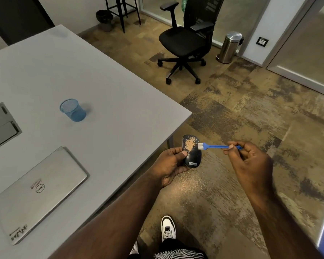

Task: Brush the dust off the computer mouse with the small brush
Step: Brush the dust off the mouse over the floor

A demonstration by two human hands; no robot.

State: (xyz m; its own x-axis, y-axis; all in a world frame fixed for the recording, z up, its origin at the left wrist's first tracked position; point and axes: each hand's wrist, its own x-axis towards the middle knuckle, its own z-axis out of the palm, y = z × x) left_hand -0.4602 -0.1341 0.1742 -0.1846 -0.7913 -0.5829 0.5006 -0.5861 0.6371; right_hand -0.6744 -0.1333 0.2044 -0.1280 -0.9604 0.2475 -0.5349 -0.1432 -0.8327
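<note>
Mottled brown carpet lies beyond the near right corner of a grey table. Just off that corner, over the carpet, a black computer mouse is gripped by the left hand, thumb pressed on its dusty top. The handle of a small blue brush is pinched by the right hand, bristles touching the mouse's right edge. A closed laptop and a blue mesh cup are set on the table.

A single head-worn wide-angle view is directed forward and steeply downward, close above both forearms, with a table framed left and carpeted floor right.
</note>
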